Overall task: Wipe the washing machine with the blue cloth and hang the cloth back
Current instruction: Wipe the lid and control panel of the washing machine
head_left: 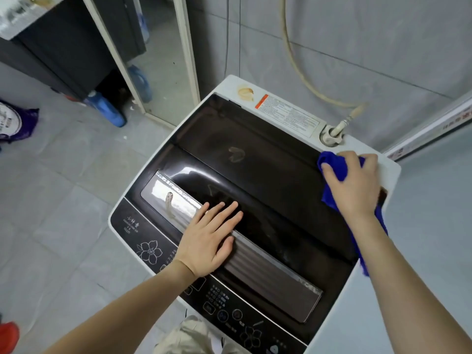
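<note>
Most of the blue cloth [332, 172] is buried under the gripping right hand [355, 185] — its tail slips behind the forearm, partly hidden. The left hand [209, 236] covers a stretch of the silver strip on the washing machine [255, 154] lid. Print on the control panel [143, 233] and the warning label [288, 114] is too small to read. The machine's near corner is cut off at the bottom edge. A purple bag [15, 121] and a red object [9, 337] are clipped at the left — no telling what that red one is.

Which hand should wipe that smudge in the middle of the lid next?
Probably the right hand: it already holds the blue cloth at the washing machine's back right corner. The left hand lies flat on the lid, empty.
</note>
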`<action>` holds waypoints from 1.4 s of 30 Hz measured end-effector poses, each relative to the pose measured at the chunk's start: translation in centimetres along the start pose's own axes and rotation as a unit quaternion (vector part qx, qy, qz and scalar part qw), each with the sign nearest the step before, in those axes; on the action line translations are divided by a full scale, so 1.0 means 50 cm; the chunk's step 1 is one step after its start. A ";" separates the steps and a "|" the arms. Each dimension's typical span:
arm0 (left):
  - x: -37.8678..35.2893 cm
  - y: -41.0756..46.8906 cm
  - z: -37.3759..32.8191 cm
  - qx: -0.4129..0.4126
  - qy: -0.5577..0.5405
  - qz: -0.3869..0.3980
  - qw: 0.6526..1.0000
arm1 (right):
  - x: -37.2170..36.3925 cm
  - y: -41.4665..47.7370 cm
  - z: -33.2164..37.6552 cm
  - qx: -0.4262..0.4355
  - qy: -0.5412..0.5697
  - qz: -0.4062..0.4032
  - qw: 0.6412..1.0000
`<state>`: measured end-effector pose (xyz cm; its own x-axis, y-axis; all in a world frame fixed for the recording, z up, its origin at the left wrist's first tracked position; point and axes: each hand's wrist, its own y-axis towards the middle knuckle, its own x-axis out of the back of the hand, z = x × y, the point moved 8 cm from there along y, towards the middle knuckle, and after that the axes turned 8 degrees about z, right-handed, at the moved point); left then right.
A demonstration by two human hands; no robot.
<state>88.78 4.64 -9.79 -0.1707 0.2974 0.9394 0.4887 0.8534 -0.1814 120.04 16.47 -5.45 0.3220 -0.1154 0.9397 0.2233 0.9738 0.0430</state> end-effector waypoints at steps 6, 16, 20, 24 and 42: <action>0.008 -0.003 -0.006 0.005 0.006 0.006 1.000 | -0.048 -0.166 0.137 0.251 0.027 0.094 0.963; 0.007 -0.001 -0.003 0.001 -0.008 -0.015 1.000 | -0.054 -0.019 0.172 0.096 -0.013 0.021 0.995; 0.015 -0.006 -0.011 -0.006 -0.008 -0.014 1.000 | -0.088 -0.144 0.267 0.271 -0.016 0.094 0.958; 0.007 -0.005 -0.005 -0.009 -0.016 -0.026 1.000 | -0.052 -0.118 0.137 0.212 0.022 0.057 0.975; -0.007 -0.004 0.003 -0.019 -0.039 -0.053 0.998 | -0.078 0.003 0.196 0.068 0.018 0.020 0.997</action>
<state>88.62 4.41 -10.13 -0.2886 0.2393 0.9270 0.4961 0.8655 -0.0690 109.78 18.97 -5.76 0.3615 -0.0801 0.9289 0.0842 0.9950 0.0531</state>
